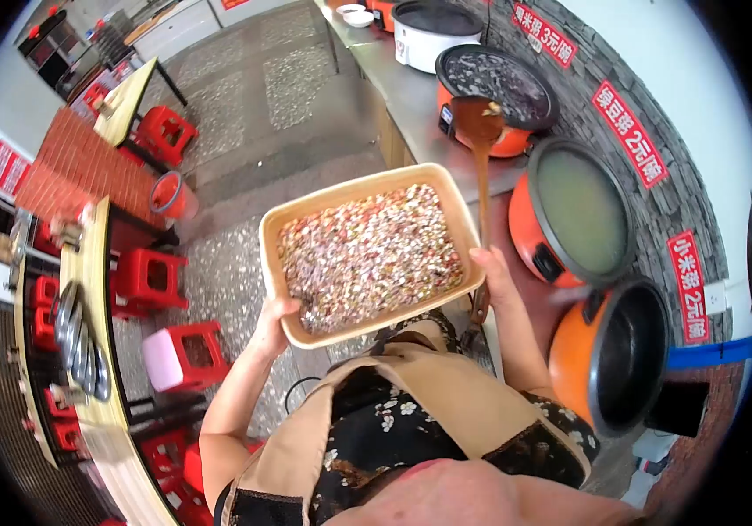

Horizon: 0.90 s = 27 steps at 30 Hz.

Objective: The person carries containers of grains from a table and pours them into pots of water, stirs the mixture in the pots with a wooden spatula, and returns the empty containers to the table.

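Note:
In front of my apron I hold a cream rectangular basin [271, 230] of mixed dry grains and beans [367, 254]. My left hand [277, 323] is closed on its near left corner, with the thumb over the rim. My right hand [497, 273] grips the right side near the corner. A brown long-handled ladle [479, 127] passes along that side, its handle held in the same hand. The ladle's bowl points away from me, in front of a cooker [509, 142] of dark liquid. Fingers under the basin are hidden.
Along the right counter [393, 74] stand a white cooker [433, 54], an orange cooker [529, 219] with greenish liquid and another orange cooker [573, 359] with a dark inside. Red stools [152, 279], wooden tables [99, 302] and a red bin [172, 195] line the left.

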Each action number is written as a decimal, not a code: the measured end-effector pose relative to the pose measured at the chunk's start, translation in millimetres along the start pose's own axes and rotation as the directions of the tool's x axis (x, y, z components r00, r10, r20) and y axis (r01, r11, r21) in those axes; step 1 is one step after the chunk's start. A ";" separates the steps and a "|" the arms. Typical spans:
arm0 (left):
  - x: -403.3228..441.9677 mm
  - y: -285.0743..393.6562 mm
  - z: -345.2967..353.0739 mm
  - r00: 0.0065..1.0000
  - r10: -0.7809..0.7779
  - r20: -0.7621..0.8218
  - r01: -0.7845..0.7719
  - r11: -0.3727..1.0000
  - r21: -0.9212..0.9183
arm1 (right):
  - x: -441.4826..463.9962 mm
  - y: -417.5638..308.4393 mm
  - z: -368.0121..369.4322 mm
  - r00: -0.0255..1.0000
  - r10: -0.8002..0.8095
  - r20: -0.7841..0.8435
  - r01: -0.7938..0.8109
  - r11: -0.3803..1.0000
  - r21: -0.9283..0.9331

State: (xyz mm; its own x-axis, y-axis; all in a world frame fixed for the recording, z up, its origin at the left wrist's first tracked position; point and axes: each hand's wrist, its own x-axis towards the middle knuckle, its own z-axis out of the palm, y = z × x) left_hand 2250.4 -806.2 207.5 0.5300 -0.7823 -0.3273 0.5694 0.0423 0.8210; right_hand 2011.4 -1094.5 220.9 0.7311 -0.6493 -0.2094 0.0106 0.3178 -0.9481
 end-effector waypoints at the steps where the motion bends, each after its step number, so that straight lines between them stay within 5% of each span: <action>1: 42.6 19.6 7.0 0.998 0.000 0.057 0.002 0.999 -0.032 | 31.0 -4.7 -2.3 0.997 -0.047 -0.061 0.049 0.998 0.033; 7: 259.9 204.8 73.7 0.987 0.032 0.155 -0.044 0.996 0.072 | 239.9 -110.1 8.1 0.982 -0.024 -0.187 0.047 0.991 0.125; 12: 414.6 336.1 115.5 0.980 0.080 0.180 -0.113 0.977 0.180 | 391.8 -203.7 21.8 0.908 -0.077 -0.411 0.082 0.997 -0.006; 15: 491.0 373.5 108.8 0.973 0.034 0.229 -0.060 0.992 0.108 | 439.8 -200.1 26.5 0.727 -0.577 -0.372 0.253 0.729 -0.636; 16: 514.8 378.3 103.9 0.977 0.036 0.210 -0.058 0.993 0.101 | 445.4 -196.8 25.3 0.718 -0.576 -0.391 0.243 0.734 -0.634; 20: 610.3 409.7 104.3 0.973 0.034 0.229 -0.081 0.976 0.202 | 445.4 -203.4 36.2 0.777 -0.350 -0.523 0.133 0.904 -0.407; 22: 672.9 430.4 115.2 0.934 -0.017 0.356 -0.068 0.972 0.225 | 449.8 -219.5 48.1 0.708 -0.257 -0.658 -0.057 0.908 -0.415; 25: 808.5 484.4 150.5 0.866 -0.070 0.496 -0.155 0.904 0.398 | 507.1 -243.4 44.2 0.557 -0.556 -0.617 -0.142 0.668 -0.731; 27: 883.0 519.6 189.6 0.810 -0.132 0.572 -0.214 0.841 0.496 | 548.8 -298.1 67.4 0.550 -0.512 -0.659 -0.285 0.627 -0.725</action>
State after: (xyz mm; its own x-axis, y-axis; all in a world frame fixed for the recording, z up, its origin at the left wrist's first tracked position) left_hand 2895.0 -1592.8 433.7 -0.0053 -0.9944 -0.1055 0.0537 -0.1056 0.9930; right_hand 2455.4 -1499.0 404.8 -0.0528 -0.9757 0.2127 -0.6964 -0.1166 -0.7081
